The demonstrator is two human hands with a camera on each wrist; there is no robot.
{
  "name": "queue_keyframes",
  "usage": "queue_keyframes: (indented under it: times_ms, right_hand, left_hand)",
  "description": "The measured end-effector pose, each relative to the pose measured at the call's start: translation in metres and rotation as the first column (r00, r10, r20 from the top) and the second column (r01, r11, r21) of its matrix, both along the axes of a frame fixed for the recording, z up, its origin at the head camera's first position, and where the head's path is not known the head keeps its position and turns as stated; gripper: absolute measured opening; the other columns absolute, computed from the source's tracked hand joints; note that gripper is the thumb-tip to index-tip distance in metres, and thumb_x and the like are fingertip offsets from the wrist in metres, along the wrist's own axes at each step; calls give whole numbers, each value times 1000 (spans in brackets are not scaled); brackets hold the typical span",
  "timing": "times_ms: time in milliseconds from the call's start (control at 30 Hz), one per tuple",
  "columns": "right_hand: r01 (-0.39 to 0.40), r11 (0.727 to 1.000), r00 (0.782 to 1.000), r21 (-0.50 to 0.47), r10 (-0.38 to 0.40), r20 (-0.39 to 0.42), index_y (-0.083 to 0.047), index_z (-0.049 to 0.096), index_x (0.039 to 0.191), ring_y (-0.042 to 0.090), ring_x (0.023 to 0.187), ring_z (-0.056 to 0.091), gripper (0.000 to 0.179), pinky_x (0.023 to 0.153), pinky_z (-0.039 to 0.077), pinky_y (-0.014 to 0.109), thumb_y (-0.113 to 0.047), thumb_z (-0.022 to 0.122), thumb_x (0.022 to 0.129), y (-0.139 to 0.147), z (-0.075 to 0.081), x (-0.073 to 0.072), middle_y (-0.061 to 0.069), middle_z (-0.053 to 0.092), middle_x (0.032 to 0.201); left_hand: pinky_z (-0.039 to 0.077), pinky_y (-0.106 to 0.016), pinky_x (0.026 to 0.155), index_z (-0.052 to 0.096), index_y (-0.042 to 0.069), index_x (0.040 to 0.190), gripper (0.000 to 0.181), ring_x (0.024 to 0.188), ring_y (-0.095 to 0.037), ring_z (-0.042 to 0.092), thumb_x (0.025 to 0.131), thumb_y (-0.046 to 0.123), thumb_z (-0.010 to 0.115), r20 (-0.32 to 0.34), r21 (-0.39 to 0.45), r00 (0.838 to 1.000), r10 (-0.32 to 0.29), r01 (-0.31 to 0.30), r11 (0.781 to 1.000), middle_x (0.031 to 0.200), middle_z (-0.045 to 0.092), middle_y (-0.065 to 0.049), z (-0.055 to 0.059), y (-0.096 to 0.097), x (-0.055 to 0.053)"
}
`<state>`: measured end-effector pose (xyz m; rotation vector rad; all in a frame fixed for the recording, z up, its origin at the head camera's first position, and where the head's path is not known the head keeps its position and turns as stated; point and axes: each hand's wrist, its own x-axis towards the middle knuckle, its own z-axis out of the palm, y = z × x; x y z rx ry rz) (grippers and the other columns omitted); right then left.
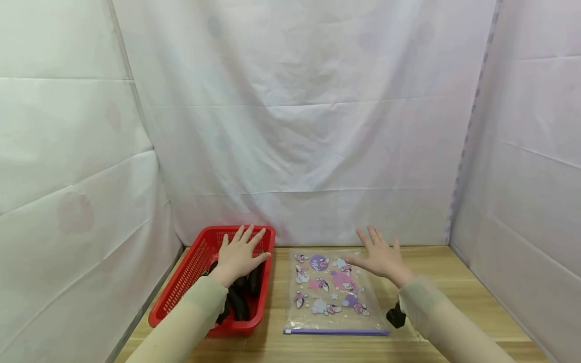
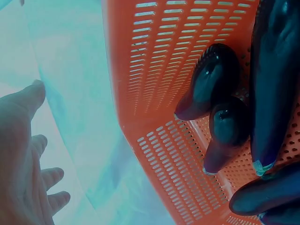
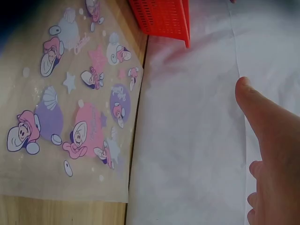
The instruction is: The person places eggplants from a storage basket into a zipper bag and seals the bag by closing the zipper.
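Note:
My left hand (image 1: 238, 258) is held above a red plastic basket (image 1: 265, 302), fingers spread, with nothing in it. Inside the basket lie several dark, glossy eggplants (image 2: 274, 89), seen most clearly in the left wrist view. To the right, my right hand (image 1: 380, 258) hovers over the right side of a clear zip bag (image 1: 333, 317), its fingers also spread and holding nothing. The bag lies flat on the table, printed with pink and purple cartoon figures. A purple slider strip (image 1: 336, 331) runs along its near edge.
A small black object (image 1: 396, 317) is beside the bag, partly behind the right sleeve; its kind cannot be told. The wooden table (image 1: 431, 262) is bounded by white cloth (image 1: 308, 151) at the back and on both sides.

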<state>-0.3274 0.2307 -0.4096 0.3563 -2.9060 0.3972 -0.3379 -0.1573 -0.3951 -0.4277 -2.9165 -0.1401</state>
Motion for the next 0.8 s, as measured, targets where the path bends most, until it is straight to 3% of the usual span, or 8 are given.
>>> queue_keyframes:
  times_ms: [300, 567, 800]
  right_hand:
    - [-56, 998, 998, -14, 57, 27, -12, 18, 155, 45, 143, 0, 99, 99, -3, 76, -72, 51, 84, 12, -6, -1, 22, 4, 159]
    - [-135, 991, 991, -24, 134, -4, -9, 23, 154, 47, 142, 7, 96, 102, 9, 74, -68, 53, 86, 14, -25, -1, 23, 10, 158]
    - [-152, 987, 988, -54, 152, -19, -6, 28, 152, 49, 140, 13, 89, 100, 14, 74, -58, 60, 88, 17, -47, 2, 27, 15, 155]
  left_hand:
    - [9, -65, 109, 31, 25, 153, 76, 144, -37, 17, 89, 56, 58, -5, 39, 1000, -8, 8, 999, 158, 23, -11, -1, -3, -1]
    - [16, -64, 108, 35, 23, 152, 72, 143, -39, 20, 90, 48, 62, -28, 59, 999, -26, 28, 998, 156, 26, -14, -6, -6, -2]
    - [20, -63, 108, 36, 21, 151, 72, 142, -40, 22, 90, 46, 64, 4, 74, 1000, -21, 21, 997, 156, 27, -15, -10, -6, -3]
